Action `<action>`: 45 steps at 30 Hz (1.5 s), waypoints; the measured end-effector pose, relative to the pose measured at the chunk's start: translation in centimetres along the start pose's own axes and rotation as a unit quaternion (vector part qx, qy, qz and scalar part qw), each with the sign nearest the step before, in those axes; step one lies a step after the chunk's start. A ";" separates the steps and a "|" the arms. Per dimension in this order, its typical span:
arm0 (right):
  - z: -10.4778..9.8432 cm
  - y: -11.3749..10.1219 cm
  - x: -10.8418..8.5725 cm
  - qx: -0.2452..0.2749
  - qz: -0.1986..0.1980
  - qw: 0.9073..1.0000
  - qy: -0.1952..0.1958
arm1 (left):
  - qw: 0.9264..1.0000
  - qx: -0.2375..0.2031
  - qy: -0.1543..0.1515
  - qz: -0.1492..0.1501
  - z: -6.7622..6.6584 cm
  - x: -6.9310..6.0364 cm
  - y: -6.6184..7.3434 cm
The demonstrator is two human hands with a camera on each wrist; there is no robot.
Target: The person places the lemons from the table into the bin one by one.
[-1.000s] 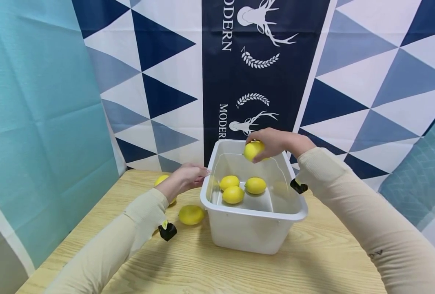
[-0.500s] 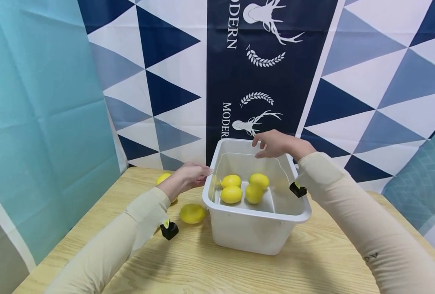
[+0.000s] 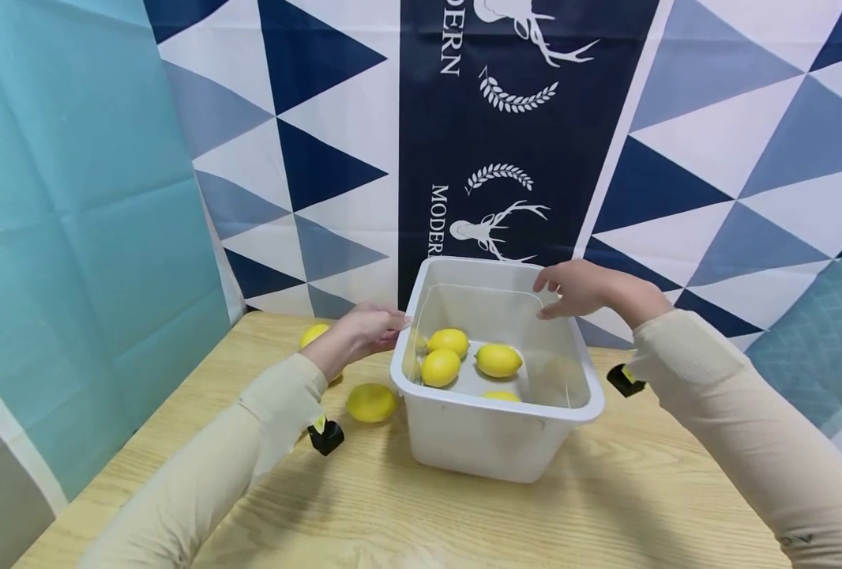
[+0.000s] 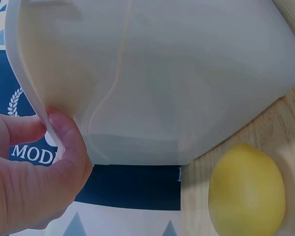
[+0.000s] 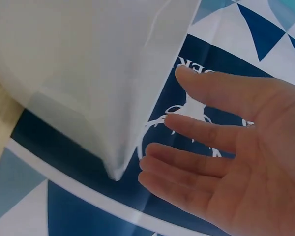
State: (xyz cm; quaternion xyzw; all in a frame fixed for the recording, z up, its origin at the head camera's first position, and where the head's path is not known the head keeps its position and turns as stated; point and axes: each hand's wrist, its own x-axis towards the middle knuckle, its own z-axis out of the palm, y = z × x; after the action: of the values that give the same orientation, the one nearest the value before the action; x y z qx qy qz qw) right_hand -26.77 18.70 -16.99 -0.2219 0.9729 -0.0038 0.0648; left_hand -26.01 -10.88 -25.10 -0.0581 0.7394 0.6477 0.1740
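A white plastic bin [image 3: 478, 444] stands on the table with several lemons in it; one lemon [image 3: 499, 360] lies toward the middle of its floor and another is partly hidden behind the near rim. My left hand [image 3: 371, 328] pinches the bin's left rim between thumb and fingers, as the left wrist view also shows. Over the bin's far right rim hovers my right hand [image 3: 577, 288], holding nothing, its fingers spread and relaxed in the right wrist view. Beside the bin's left wall a lemon [image 3: 371, 403] rests on the table.
More yellow fruit [image 3: 313, 335] lies partly hidden behind the left forearm. The wooden table [image 3: 364, 506] ends against a patterned cloth backdrop [image 3: 336, 158] just behind the bin. A teal cloth [image 3: 87, 237] hangs at the left.
My right hand let go of a lemon, which dropped into the bin; lemons there shifted, one ending by the near wall. The right hand then moved right. The left hand stayed on the rim.
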 end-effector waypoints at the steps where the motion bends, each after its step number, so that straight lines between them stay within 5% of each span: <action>1: 0.3 0.2 -0.3 0.000 0.000 1.000 0.010 | 1.000 0.000 0.000 0.000 0.1 0.0 0.0; 8: 2.2 1.5 -2.2 0.018 0.006 0.997 0.070 | 1.000 0.006 0.002 -0.003 0.0 0.0 0.2; 16: 4.4 2.9 -3.3 0.101 0.031 0.990 0.094 | 1.000 -0.009 -0.006 -0.011 -0.1 0.2 0.0; 22: 5.8 3.5 -3.9 0.174 0.057 0.976 0.119 | 1.000 -0.015 -0.013 -0.012 -0.1 0.2 -0.1; 26: 6.7 3.6 -4.2 0.242 0.088 0.958 0.123 | 1.000 -0.017 -0.018 -0.010 -0.2 0.2 -0.2; 37: 8.7 3.9 -4.2 0.409 0.113 0.897 0.127 | 0.999 -0.030 -0.015 -0.017 -0.5 0.3 -0.3; 40: 8.9 4.2 -4.0 0.463 0.107 0.873 0.109 | 0.999 -0.032 -0.014 -0.020 -0.5 0.4 -0.3; 42: 9.0 4.5 -3.9 0.519 0.099 0.843 0.096 | 0.999 -0.034 -0.014 -0.021 -0.4 0.3 -0.3; 43: 9.0 4.6 -3.9 0.556 0.095 0.821 0.087 | 0.999 -0.034 -0.014 -0.022 -0.4 0.3 -0.3; 45: 9.1 4.9 -4.0 0.643 0.080 0.759 0.062 | 0.999 -0.035 -0.013 -0.022 -0.5 0.3 -0.2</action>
State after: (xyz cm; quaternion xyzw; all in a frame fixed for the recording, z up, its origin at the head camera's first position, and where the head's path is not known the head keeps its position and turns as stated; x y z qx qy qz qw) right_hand -24.15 25.04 -25.68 -0.0492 0.7582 -0.6367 0.1316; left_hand -26.32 -11.33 -25.33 -0.0719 0.7124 0.6699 0.1962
